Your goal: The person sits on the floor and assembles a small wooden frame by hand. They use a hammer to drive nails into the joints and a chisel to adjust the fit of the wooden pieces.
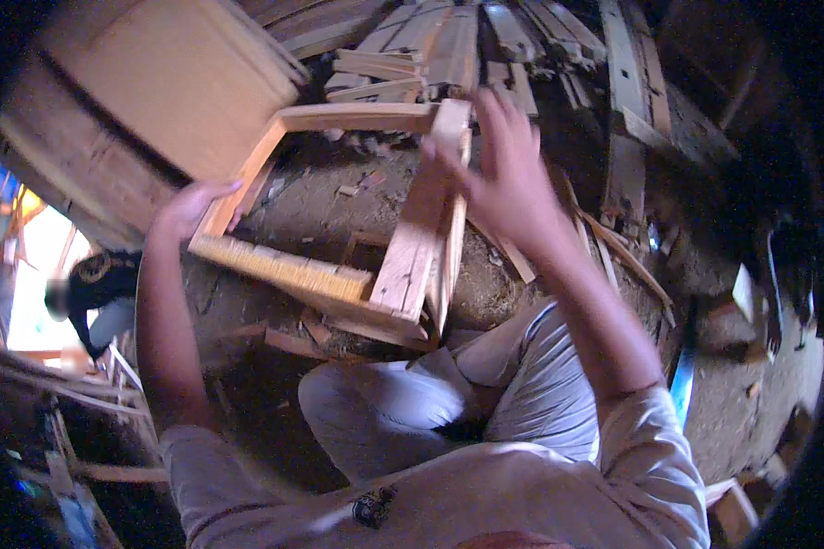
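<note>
A square wooden frame (355,117) stands tilted in front of me, above my crossed legs. My left hand (192,210) is closed round its left bar, with the thumb on top. A row of pale slat ends (284,267) runs along the near side. On the right side a broad board (407,252) slopes from the far corner down to the near corner. By the far right corner is my right hand (504,169), its fingers apart and slightly smeared by motion. The fingertips are close to that corner; I cannot tell whether they touch it.
Large flat panels (169,82) lean at the far left. Stacked planks (421,50) lie at the back, with more timber (627,110) on the right. Wood scraps (348,190) litter the dirt floor. Another person (110,279) in dark clothing is at the left, near a bright opening.
</note>
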